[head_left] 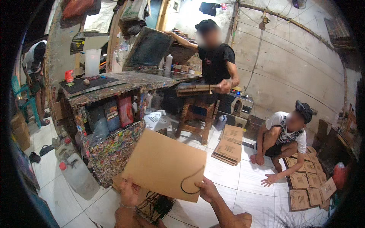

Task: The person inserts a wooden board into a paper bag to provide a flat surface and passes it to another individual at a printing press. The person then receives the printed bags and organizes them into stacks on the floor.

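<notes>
Brown paper bag (163,161): held up near, above the tiled floor (220,176); likely light, fairly stiff, easily creased, hardly slippery.
Bag edges (175,142): best taken at opposite sides.
Bag face (157,154): plain, smooth-looking, rectangular.
Dark cord handle (182,183): curving thinly across the right part.
Left hand (130,192): pinching the near left corner in narrow fingers.
Right hand (207,189): likewise gripping the right edge, beside the cord.

On the paint-spattered workbench (112,152), a dark mat (102,81) is laid. The white tiled floor (251,174) is occupied by plastic jugs (79,176) to the workbench's left and by brown paper stacks (229,140) to its right.
</notes>
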The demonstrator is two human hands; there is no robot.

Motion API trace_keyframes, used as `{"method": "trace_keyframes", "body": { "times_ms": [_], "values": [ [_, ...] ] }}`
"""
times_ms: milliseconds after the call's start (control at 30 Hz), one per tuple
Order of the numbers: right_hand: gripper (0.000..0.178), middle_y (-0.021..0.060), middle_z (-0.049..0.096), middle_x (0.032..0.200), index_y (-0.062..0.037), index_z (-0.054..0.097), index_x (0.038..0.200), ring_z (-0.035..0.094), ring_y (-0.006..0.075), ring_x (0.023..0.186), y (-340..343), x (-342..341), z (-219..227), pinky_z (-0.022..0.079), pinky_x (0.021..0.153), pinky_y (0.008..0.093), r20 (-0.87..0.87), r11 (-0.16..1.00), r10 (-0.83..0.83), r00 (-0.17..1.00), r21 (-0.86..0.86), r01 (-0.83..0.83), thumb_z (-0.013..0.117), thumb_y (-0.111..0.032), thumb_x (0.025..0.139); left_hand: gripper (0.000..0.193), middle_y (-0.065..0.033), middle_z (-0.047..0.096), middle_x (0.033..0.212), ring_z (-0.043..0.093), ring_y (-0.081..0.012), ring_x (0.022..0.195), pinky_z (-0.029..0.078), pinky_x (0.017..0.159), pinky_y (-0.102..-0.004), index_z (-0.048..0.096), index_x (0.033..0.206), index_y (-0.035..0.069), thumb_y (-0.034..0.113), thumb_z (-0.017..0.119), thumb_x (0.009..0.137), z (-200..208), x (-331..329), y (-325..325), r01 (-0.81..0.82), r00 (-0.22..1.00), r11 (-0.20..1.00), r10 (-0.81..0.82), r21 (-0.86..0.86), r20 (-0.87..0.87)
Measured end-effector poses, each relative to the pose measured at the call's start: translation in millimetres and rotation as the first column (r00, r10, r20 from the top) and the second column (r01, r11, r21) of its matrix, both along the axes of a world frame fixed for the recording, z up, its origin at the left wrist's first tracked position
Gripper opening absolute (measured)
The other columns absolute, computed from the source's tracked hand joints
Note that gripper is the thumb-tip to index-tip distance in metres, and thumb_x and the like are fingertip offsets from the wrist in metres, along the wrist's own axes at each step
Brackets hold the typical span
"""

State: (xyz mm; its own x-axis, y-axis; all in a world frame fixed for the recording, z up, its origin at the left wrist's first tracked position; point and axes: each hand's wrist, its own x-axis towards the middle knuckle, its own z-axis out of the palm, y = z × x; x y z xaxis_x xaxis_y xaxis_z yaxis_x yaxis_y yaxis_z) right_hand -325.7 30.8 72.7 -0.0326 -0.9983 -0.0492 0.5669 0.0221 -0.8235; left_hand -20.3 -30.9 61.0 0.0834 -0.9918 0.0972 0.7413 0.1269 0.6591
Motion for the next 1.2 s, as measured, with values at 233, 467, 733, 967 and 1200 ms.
{"method": "trace_keyframes", "body": {
  "times_ms": [233, 467, 733, 967, 1200],
  "values": [
    [0.037, 0.0135, 0.056, 0.120, 0.0008, 0.043, 0.127, 0.058, 0.0238, 0.107, -69.9, 43.9, 70.4, 0.047, 0.095, 0.0374, 0.140, 0.969, -0.028, 0.990, -0.240, 0.062, 0.053, -0.005, 0.092, 0.065, -0.0205, 0.043, 0.136, 0.044, -0.0383, 0.122, 0.041, 0.097, -0.0468, 0.035, 0.139, 0.002, 0.046, 0.050, 0.093, -164.6, 47.8, -62.3, 0.369, 0.891, 0.888, -0.256, -0.273, 0.375],
    [0.028, 0.0103, 0.058, 0.115, -0.0030, 0.047, 0.120, 0.057, 0.0219, 0.106, -145.1, 76.6, 88.3, 0.049, 0.092, 0.0368, 0.460, 0.942, -0.066, 0.885, -0.263, 0.207, 0.054, -0.010, 0.094, 0.083, -0.0262, 0.025, 0.148, 0.022, -0.0386, 0.138, 0.008, 0.113, -0.0520, 0.023, 0.145, 0.000, 0.053, 0.053, 0.087, -123.6, -6.2, 20.0, 0.239, -0.345, 0.971, 0.070, 0.015, 0.936],
    [0.030, 0.0167, 0.057, 0.112, 0.0018, 0.046, 0.121, 0.062, 0.0287, 0.096, -197.9, 10.6, 134.5, 0.057, 0.078, 0.0418, 0.425, 0.935, -0.030, 0.905, -0.308, 0.175, 0.050, -0.002, 0.091, 0.077, -0.0218, 0.025, 0.149, 0.021, -0.0384, 0.139, 0.010, 0.112, -0.0559, 0.023, 0.145, 0.001, 0.039, 0.057, 0.087, -136.3, -6.8, 24.6, 0.258, -0.268, 0.962, 0.164, -0.093, 0.949],
    [0.032, 0.0228, 0.051, 0.117, 0.0101, 0.036, 0.123, 0.058, 0.0350, 0.106, -241.0, 6.8, 168.0, 0.055, 0.089, 0.0469, 0.407, 0.911, 0.032, 0.913, -0.387, 0.141, 0.042, -0.002, 0.094, 0.075, -0.0197, 0.028, 0.148, 0.021, -0.0374, 0.139, 0.012, 0.111, -0.0570, 0.025, 0.143, 0.000, 0.034, 0.058, 0.085, -138.4, -1.6, 18.1, 0.243, -0.300, 0.964, 0.182, -0.109, 0.936],
    [0.035, 0.0217, 0.049, 0.119, 0.0099, 0.032, 0.125, 0.059, 0.0339, 0.104, -260.0, 19.2, 199.0, 0.057, 0.087, 0.0474, 0.275, 0.842, -0.168, 0.947, -0.459, 0.283, 0.044, -0.001, 0.094, 0.073, -0.0192, 0.029, 0.147, 0.022, -0.0371, 0.138, 0.012, 0.111, -0.0575, 0.027, 0.142, -0.001, 0.030, 0.059, 0.084, -135.3, -0.6, 16.2, 0.210, -0.298, 0.969, 0.193, -0.133, 0.935]
  ]
}}
